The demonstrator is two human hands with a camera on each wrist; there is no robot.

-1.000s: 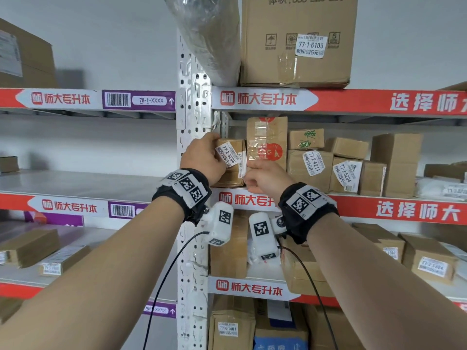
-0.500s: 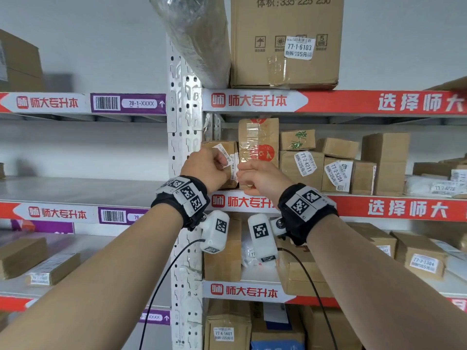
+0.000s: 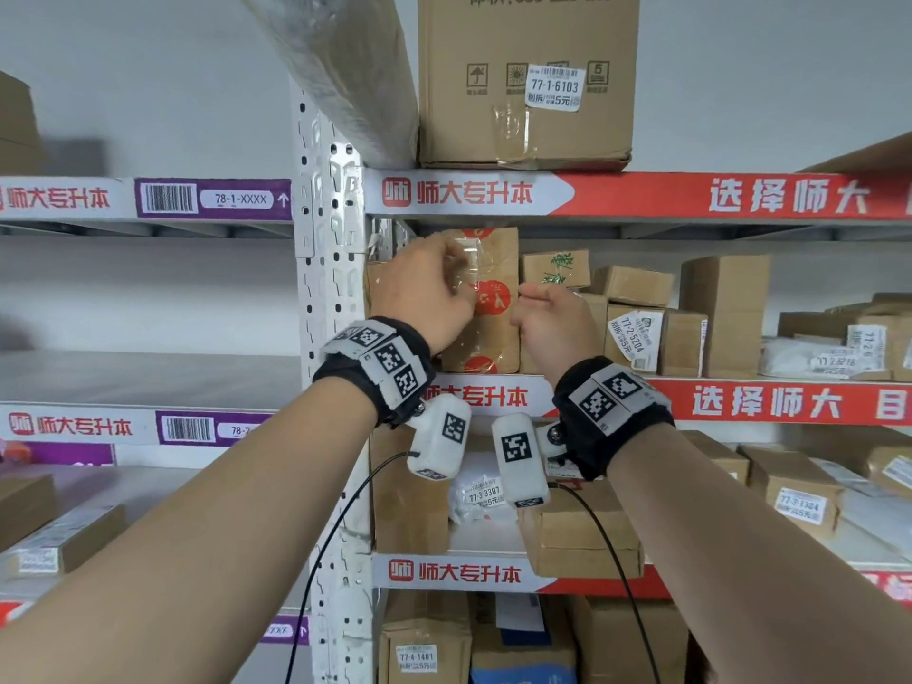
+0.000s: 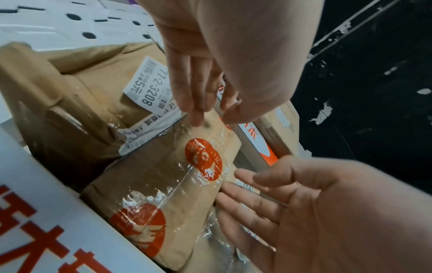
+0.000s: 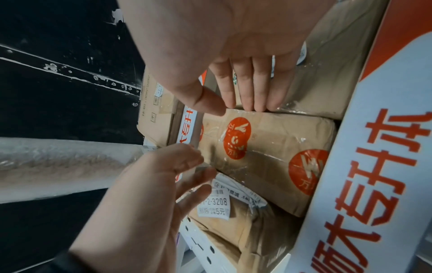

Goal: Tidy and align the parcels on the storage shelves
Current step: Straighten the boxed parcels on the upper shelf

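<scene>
A tall brown parcel (image 3: 486, 298) with red round stickers is standing upright at the left end of the middle shelf (image 3: 770, 399), close to the white post (image 3: 328, 338). The left hand (image 3: 419, 293) is resting against its left upper part, fingers straight and loose. The right hand (image 3: 552, 323) is touching its right edge with straight fingertips (image 5: 247, 103). A smaller labelled parcel (image 4: 93, 88) is sitting just beside it.

Two hands (image 3: 424, 293) (image 3: 552, 323) are raised, each with one wristband (image 3: 380, 367) (image 3: 612, 407). One upright (image 3: 325, 338) carries three red-and-white shelf strips (image 3: 641, 195) to its right. One big box (image 3: 523, 81) and one wrapped roll (image 3: 345, 66) stand on top.
</scene>
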